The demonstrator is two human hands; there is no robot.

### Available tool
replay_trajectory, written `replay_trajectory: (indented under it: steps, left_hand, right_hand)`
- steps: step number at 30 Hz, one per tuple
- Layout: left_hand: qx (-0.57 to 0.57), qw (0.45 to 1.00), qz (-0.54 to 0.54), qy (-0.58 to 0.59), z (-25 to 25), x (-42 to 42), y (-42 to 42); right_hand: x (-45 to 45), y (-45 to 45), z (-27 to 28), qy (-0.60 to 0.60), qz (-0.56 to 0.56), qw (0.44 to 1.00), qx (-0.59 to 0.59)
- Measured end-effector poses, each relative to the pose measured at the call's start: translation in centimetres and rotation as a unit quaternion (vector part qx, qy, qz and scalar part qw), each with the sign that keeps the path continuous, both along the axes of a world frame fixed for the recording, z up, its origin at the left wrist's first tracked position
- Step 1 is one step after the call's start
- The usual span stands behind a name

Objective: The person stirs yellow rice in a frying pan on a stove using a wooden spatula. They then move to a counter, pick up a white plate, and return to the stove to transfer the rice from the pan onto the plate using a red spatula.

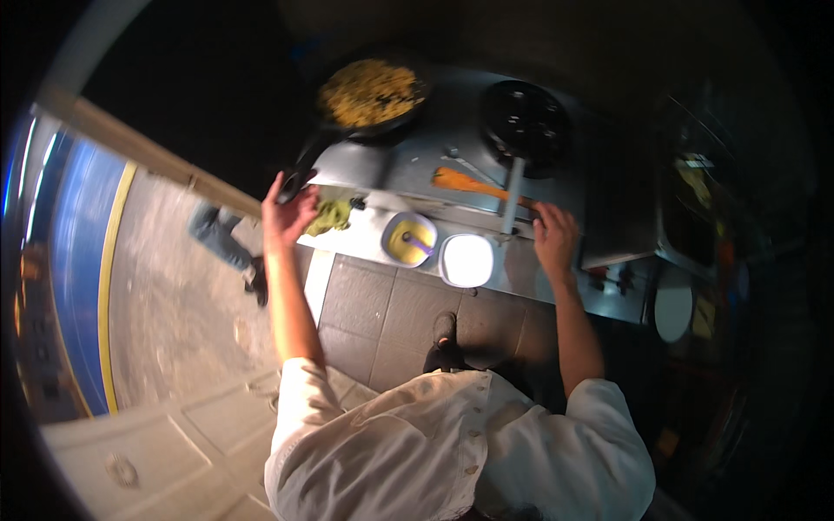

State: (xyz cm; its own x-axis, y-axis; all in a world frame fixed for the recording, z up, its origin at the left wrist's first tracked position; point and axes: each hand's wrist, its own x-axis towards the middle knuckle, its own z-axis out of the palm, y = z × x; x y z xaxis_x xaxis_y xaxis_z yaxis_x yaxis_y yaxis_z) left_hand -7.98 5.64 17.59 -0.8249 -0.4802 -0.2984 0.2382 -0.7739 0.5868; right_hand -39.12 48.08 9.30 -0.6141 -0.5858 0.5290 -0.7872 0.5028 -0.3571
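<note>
At the stove's left, a dark frying pan (410, 120) holds crumbly yellow food (368, 91), perhaps fried rice or scrambled egg. Its black handle (306, 159) slants down toward me, and the end lies between the thumb and fingers of my left hand (291, 211), palm turned up and the grip loose. An orange-brown wooden spatula (462, 182) lies across the stove's front. My right hand (556, 234) has its fingers at the spatula's handle end, in a light hold. Beside that hand, a second dark pan (524, 124) points its grey handle (514, 195) at me.
On the front ledge are a green cloth (331, 217), a tub of yellow liquid (397, 251) with a purple spoon (417, 243), and a white tub (466, 260). A metal spoon (472, 166) lies behind the spatula. At left, another person's leg (221, 238) shows beyond a wooden edge (156, 150).
</note>
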Motion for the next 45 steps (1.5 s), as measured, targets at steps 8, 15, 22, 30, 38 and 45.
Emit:
replay_trajectory:
  steps: [8, 15, 22, 30, 38, 45]
  left_hand:
    - [-0.055, 0.964, -0.122, -0.229, 1.6, -1.7, -7.6]
    - [0.052, 0.98, -0.186, -0.05, 1.4, -6.9, -1.1]
    - [0.075, 0.988, -0.063, 0.118, 3.9, -3.2, 17.8]
    - [-0.14, 0.979, 0.147, -0.025, 6.3, 4.5, 43.8]
    - [-0.116, 0.959, 0.26, -0.014, 4.0, 2.3, 65.6]
    - [-0.136, 0.928, 0.347, -0.007, -0.2, -2.5, 74.2]
  right_hand:
    - [10.2, 16.4, -4.4, -0.149, -0.073, 0.986, 0.022]
    - [19.4, 33.0, -13.7, -0.269, -0.188, 0.934, 0.141]
    - [32.0, 52.3, -24.4, -0.495, -0.287, 0.783, 0.244]
    - [41.3, 71.1, -29.6, -0.65, -0.299, 0.688, 0.116]
    - [18.4, 89.4, -29.5, -0.471, -0.214, 0.789, 0.332]
    - [-6.9, 97.6, -23.7, -0.429, -0.346, 0.818, 0.164]
